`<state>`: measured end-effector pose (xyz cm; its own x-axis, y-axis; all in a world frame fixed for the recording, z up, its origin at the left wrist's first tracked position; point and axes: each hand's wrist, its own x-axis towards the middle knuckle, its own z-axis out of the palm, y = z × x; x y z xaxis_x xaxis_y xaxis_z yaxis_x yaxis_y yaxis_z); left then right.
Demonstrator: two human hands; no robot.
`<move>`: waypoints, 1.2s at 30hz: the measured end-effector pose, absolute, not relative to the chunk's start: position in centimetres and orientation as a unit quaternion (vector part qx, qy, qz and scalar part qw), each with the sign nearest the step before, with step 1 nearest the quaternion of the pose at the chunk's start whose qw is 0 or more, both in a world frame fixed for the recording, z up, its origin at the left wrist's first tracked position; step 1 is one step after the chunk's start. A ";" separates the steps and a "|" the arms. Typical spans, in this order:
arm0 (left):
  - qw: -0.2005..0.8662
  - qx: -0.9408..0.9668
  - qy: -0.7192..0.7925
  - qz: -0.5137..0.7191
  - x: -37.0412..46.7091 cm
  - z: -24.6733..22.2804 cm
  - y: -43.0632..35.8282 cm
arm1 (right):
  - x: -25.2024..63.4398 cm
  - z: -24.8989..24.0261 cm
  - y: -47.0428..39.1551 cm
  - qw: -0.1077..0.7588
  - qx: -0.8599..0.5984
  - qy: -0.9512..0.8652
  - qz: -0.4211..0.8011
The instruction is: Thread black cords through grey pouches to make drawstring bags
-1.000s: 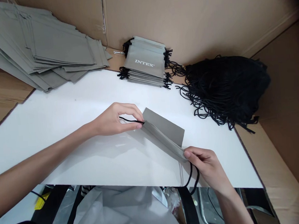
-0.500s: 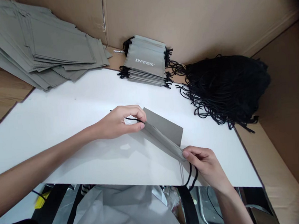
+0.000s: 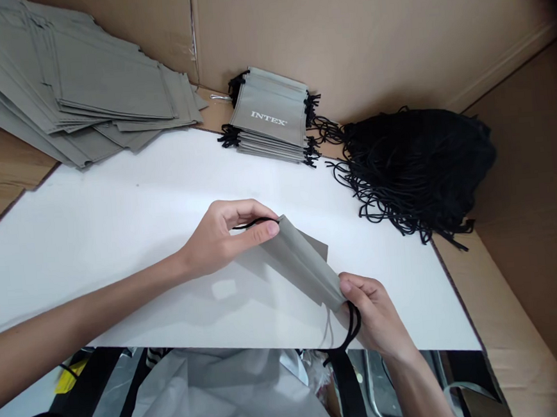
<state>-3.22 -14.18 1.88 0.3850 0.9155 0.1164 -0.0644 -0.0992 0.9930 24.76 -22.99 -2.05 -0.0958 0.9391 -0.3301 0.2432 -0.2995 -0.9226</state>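
A grey drawstring bag point(image 3: 306, 261) is held tilted above the white table, its hemmed edge stretched between my two hands. My left hand point(image 3: 225, 235) pinches thumb against fingers at the bag's upper left corner, where a black cord point(image 3: 248, 224) comes out over the fingers. At the lower right end of the hem, my right hand point(image 3: 377, 307) grips the fabric between thumb and fingers. Black cord strands point(image 3: 353, 331) hang in a loop from that end, beside the right hand. The bag's lower part lies partly behind the hem.
Stacked grey fabric bags point(image 3: 109, 80) lie at the far left. Finished bags marked INTEX point(image 3: 271, 116), with black cords, are piled at the back centre. A heap of black cords point(image 3: 414, 165) sits at the right. Cardboard walls point(image 3: 366, 34) enclose the white table point(image 3: 115, 215).
The hem has turned so that more of its flat face shows. My left hand has shifted slightly right, and the cord loop at the right end has swung left and drawn together.
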 end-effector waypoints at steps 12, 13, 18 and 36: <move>0.576 0.567 0.387 0.445 -2.5 2.7 -15.1 | 22.4 -1.7 -23.1 0.304 -0.569 -0.531 0.549; 0.571 0.569 0.393 0.442 -2.5 2.8 -15.1 | 22.2 -1.7 -23.1 0.303 -0.569 -0.532 0.549; 0.532 0.575 0.427 0.452 -2.7 3.0 -15.1 | 21.3 -1.0 -23.2 0.312 -0.581 -0.570 0.490; 0.503 0.552 0.523 0.411 -3.1 -1.3 -13.0 | 16.1 -1.8 -14.3 0.298 -0.459 -0.685 0.481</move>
